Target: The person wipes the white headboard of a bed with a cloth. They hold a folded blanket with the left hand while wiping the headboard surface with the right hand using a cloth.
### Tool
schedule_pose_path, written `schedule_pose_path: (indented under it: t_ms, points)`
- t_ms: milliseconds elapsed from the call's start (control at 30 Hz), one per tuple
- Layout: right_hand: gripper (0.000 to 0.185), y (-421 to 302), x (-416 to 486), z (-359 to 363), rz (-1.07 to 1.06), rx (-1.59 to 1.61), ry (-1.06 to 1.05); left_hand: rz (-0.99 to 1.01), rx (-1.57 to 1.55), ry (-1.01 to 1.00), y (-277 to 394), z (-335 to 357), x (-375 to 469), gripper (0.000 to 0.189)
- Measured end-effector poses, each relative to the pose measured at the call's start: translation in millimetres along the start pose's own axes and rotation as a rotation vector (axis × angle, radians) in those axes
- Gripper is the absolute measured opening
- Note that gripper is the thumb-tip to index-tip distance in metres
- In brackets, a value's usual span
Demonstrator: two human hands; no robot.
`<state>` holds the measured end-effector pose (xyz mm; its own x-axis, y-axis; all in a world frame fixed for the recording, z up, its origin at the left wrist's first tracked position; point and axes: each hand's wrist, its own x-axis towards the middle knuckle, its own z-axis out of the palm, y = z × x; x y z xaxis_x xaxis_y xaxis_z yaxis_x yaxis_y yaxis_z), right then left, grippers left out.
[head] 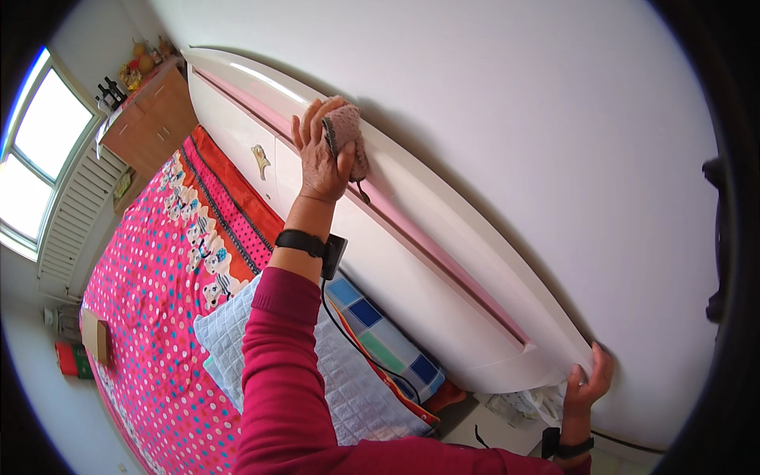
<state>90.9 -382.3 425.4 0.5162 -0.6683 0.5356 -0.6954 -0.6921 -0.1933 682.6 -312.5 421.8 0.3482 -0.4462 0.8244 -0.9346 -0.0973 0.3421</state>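
My left hand (pixel 323 155) presses a folded pink fluffy cloth (pixel 345 133) against the top rail of a white headboard (pixel 469 237), around the middle of its length. The cloth has a dark edge and a small dark loop hanging down. A pink strip (pixel 392 208) runs along the headboard below the cloth. At the headboard's lower right end, my right hand (pixel 589 380) grips the edge, thumb in front and fingers towards the wall. Both wrists wear black straps with small devices, and a black cable runs from the left one.
Beside the headboard lies a bed with a pink dotted cover (pixel 148 255), a light blue quilted pillow (pixel 350 374) and a checked pillow (pixel 380 332). A wooden cabinet (pixel 148 113) with bottles stands at the far end. Plastic bags (pixel 543 404) are near my right hand.
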Motion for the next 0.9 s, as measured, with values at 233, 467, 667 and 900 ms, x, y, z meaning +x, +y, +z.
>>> schedule_pose_path:
  t_ms: [233,467,667,900]
  points:
    - [0.049,5.8,-3.1,0.5,0.018,-0.029,-0.027,-0.064,0.002,0.12,-36.4,5.1,9.8,0.05]
    - [0.049,6.7,-3.9,-0.7,0.006,-0.051,-0.047,-0.119,0.174,0.26,-111.0,12.5,18.2,0.051]
    - [0.05,8.9,-5.3,-1.0,-0.004,-0.039,-0.049,-0.769,0.081,0.257,-156.7,4.0,39.5,0.071]
    - [0.049,3.0,-0.5,-1.8,-0.018,-0.027,-0.046,-0.945,-1.156,0.467,-106.4,25.0,37.8,0.053]
